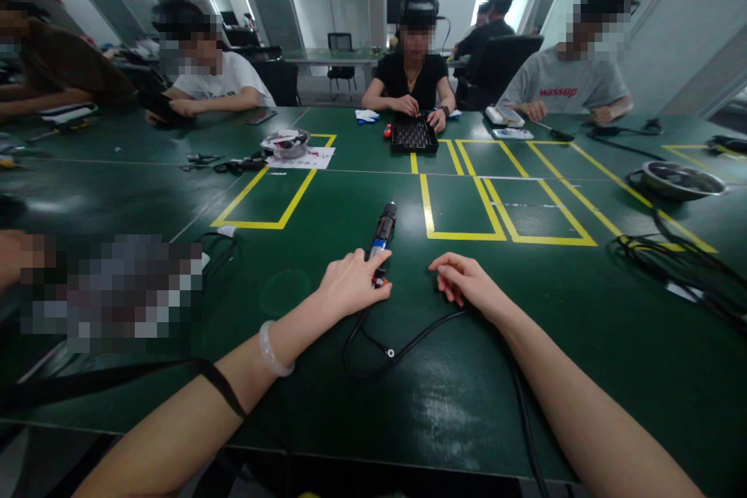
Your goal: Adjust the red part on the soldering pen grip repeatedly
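An electric screwdriver (384, 229) lies on the green table with its thin bit pointing away from me. It has a dark body with a blue and silver band. My left hand (357, 280) is closed around its rear half, the index finger and thumb crossing over it; the other fingers are partly hidden. From its back end a black cable (429, 325) loops over the table and passes beneath my right wrist. My right hand (464, 280) rests to the right of the screwdriver, apart from it, fingers loosely bent and holding nothing.
Yellow tape outlines (464, 236) mark the table ahead. Across it, a person works at a black tray (415, 146). A metal bowl (677, 180) and coiled cables (665, 261) lie right; a clear bowl (285, 144) stands left. Other people sit around. A black strap (145, 369) crosses my left forearm.
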{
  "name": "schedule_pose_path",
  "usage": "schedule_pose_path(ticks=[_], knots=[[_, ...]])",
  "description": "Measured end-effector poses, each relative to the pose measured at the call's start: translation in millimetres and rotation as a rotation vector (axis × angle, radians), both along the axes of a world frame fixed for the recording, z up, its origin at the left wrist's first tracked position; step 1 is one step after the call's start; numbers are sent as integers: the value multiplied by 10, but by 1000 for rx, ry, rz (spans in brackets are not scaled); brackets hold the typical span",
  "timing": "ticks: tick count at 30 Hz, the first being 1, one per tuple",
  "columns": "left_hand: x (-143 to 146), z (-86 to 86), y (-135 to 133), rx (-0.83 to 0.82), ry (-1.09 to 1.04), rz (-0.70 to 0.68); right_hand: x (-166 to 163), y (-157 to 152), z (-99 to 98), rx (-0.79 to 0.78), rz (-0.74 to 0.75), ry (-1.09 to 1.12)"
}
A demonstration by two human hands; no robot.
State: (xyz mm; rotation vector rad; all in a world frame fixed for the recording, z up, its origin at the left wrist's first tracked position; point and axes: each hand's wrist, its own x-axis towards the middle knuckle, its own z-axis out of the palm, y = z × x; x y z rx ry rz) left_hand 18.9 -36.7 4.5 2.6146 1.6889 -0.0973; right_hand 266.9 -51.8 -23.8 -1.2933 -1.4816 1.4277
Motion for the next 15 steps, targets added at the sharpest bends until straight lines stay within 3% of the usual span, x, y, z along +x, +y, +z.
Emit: schedule_pose_path(ticks=[8,15], knots=[[-687,75,497,-89,61,213,-49,-5,-92,69,-45,1],[-1279,38,895,-69,113,367,-49,-6,-102,66,-34,-5]])
